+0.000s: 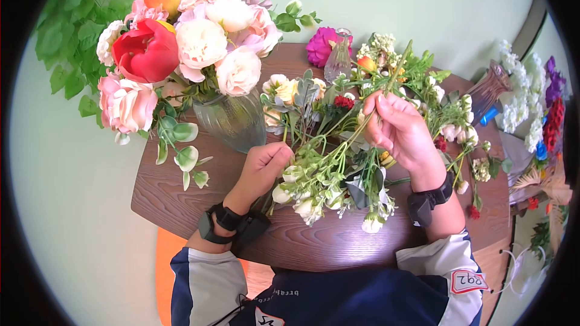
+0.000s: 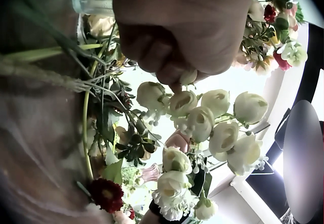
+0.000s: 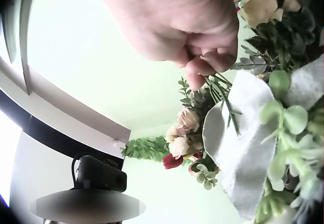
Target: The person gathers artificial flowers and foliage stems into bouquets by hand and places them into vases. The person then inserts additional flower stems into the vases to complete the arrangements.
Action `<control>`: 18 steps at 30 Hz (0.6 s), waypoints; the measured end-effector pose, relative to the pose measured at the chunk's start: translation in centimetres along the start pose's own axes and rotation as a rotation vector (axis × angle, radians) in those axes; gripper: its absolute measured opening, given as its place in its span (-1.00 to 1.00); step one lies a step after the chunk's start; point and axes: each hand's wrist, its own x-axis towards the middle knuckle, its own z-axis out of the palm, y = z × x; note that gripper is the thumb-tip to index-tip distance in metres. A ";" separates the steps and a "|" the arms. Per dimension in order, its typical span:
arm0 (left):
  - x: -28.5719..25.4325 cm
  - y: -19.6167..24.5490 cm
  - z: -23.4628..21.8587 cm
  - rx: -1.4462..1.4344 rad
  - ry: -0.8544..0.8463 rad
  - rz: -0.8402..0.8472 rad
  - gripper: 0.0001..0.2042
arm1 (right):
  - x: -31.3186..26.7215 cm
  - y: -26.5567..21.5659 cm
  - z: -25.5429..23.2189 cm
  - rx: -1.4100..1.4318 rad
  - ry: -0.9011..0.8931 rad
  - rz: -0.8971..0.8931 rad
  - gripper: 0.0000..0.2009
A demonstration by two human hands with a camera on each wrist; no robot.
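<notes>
My right hand [image 1: 403, 131] pinches thin green stems [image 3: 218, 90] between thumb and fingers; their cut ends point up and away. From there a spray of white buds and small green leaves [image 1: 311, 175] slants down toward my left hand [image 1: 266, 166]. The left fingers are curled around part of the white-flowered spray, at its left side. White ranunculus-like blooms [image 2: 200, 123] hang right by these fingers in the left wrist view. The left fingertips are partly hidden behind the hand. A grey-white leaf [image 3: 238, 138] lies just below the right fingertips in the right wrist view.
A ribbed glass vase [image 1: 232, 121] holding a large bouquet [image 1: 199, 42] stands at the left of the wooden table [image 1: 175, 187]. Loose flowers lie behind and right of the hands. A small clear vase [image 1: 338, 63] and a pinkish glass vase [image 1: 488, 87] are farther back.
</notes>
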 end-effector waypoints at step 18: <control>0.1 0.3 -0.1 -0.179 0.053 -0.021 -0.76 | -0.3 -0.6 0.2 -0.128 0.025 -0.022 -0.72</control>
